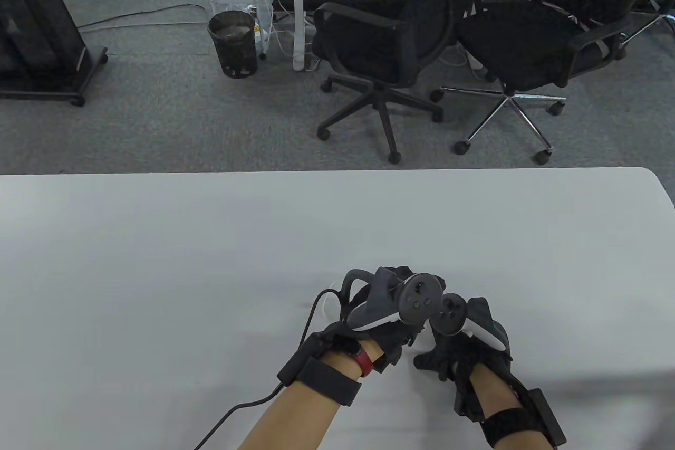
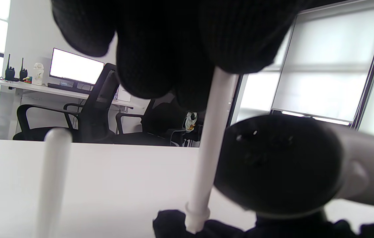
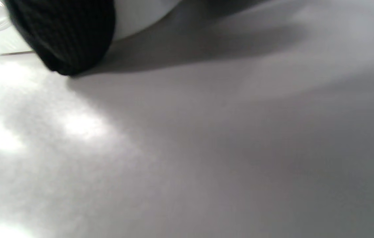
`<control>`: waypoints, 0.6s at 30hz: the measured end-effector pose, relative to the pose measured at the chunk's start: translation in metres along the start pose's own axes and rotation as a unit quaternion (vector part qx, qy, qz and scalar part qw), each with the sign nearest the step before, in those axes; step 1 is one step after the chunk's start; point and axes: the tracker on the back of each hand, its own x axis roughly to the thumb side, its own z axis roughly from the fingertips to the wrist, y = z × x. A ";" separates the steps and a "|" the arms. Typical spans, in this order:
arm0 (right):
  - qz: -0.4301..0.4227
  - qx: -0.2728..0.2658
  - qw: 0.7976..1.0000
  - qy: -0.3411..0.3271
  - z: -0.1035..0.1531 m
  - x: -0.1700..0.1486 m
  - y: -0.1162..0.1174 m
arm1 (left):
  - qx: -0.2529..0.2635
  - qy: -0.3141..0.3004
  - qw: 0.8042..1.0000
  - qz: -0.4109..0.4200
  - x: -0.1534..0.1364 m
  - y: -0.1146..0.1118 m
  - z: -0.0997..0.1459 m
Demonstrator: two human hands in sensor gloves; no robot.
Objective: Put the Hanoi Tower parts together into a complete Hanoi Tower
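Observation:
In the left wrist view, my left hand's fingers (image 2: 160, 49) grip the top of a white upright peg (image 2: 206, 148). The peg ends in a collar low in that view, where a black gloved part (image 2: 173, 224) lies against its foot. A second white peg (image 2: 53, 178) stands blurred to the left. In the table view my left hand (image 1: 387, 313) and right hand (image 1: 453, 355) sit close together near the front edge and cover the tower parts. The right wrist view shows one gloved fingertip (image 3: 64, 36) down on the table; how the right hand holds anything is hidden.
The white table (image 1: 211, 260) stretches wide to the left and back. A black cable (image 1: 311, 323) runs from my left wrist. Two black office chairs (image 1: 390, 49) and a bin (image 1: 233, 44) stand on the floor beyond the far edge.

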 end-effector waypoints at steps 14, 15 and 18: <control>-0.003 0.015 1.000 0.005 -0.001 0.000 0.000 | -0.020 0.009 1.000 -0.003 -0.006 -0.031 -0.002; -0.003 0.015 1.000 0.005 -0.001 0.000 0.000 | -0.018 0.009 1.000 -0.005 -0.006 -0.032 -0.002; -0.005 0.015 1.000 0.005 -0.001 0.000 0.000 | -0.021 0.011 1.000 -0.004 -0.004 -0.034 -0.003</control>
